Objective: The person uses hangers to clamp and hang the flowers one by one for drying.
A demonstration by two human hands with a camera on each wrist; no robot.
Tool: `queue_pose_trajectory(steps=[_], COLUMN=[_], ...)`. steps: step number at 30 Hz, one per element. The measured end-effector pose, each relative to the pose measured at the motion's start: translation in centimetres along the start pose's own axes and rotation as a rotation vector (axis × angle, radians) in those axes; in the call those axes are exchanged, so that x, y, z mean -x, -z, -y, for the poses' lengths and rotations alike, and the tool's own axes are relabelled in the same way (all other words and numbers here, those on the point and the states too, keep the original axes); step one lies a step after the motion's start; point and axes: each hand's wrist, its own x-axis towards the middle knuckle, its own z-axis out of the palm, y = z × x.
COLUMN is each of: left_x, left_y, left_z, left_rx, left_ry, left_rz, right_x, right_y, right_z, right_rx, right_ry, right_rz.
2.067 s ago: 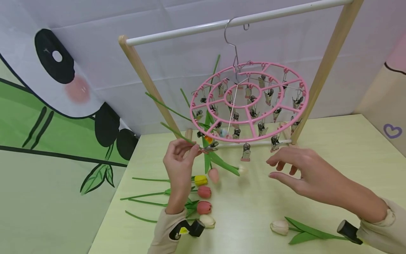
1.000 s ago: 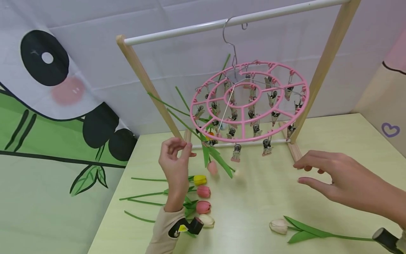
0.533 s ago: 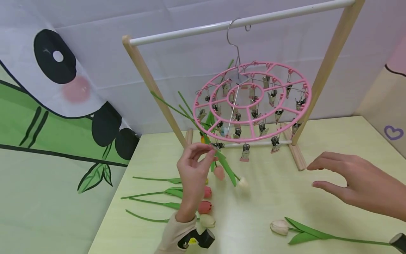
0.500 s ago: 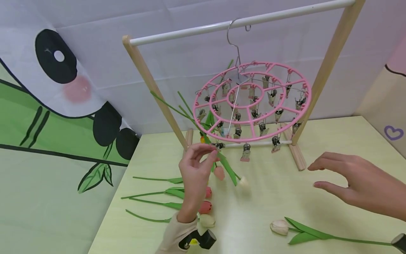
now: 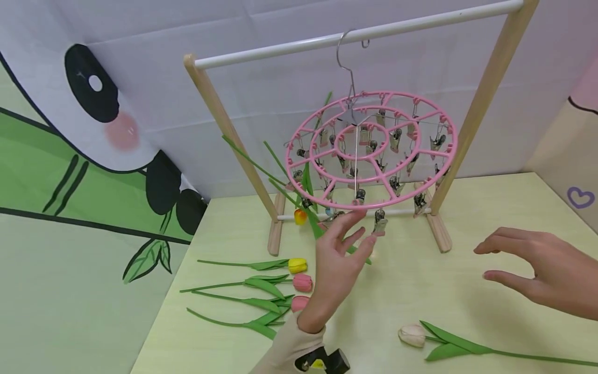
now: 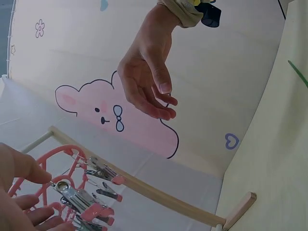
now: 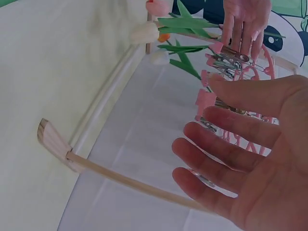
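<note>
Head view: the left hand (image 5: 343,267), fingers apart, meets the near rim of the round pink clip hanger (image 5: 397,199); grip on any clip (image 6: 77,195) cannot be told; the right hand (image 5: 542,270) is loosely spread; partly done, several hung tulips (image 5: 300,216) lie beyond the left hand; four unclipped tulips (image 5: 263,285) remain to its left, one bloom hidden; a white tulip (image 5: 412,335), stem cut off, lies nearer than the right hand.

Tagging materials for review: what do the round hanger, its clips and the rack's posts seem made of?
Round hanger: likely smooth plastic, given its even pink, moulded look.
Clips: probably metal, bright and reflective, with pink plastic or rubbery tips.
Rack's posts: apparently wood, unglossy and pale tan, though grain is hard to make out.
</note>
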Motion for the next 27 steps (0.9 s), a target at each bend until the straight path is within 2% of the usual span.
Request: queue_pose_trajectory(steps=[5,10,17,24,27], left_x=[-0.6,-1.3,-1.8,-1.8,-2.0], left_y=[-1.7,-2.8,-3.5,-3.8,-3.8], left_z=[0.8,1.4,1.8,-0.1,0.6], left_rx=[-0.037,-0.027,-0.022,-0.065,-0.077], left_ry=[0.010,-0.008,-0.005,0.004,0.011], left_rz=[0.030,0.016,0.010,-0.001,0.007], right_x=[0.6,1.2,2.6,4.3,4.9], right_y=[-0.3,-0.7,-1.3,-2.4,-2.7], right_z=[-0.8,-1.6,-3.1,-4.9,-5.3], right_rx=[0.009,-0.017,-0.003,-0.016,-0.025], right_ry=[-0.008,0.019,0.026,0.038,0.045], right_rz=[-0.002,-0.030,-0.002,0.071,0.083])
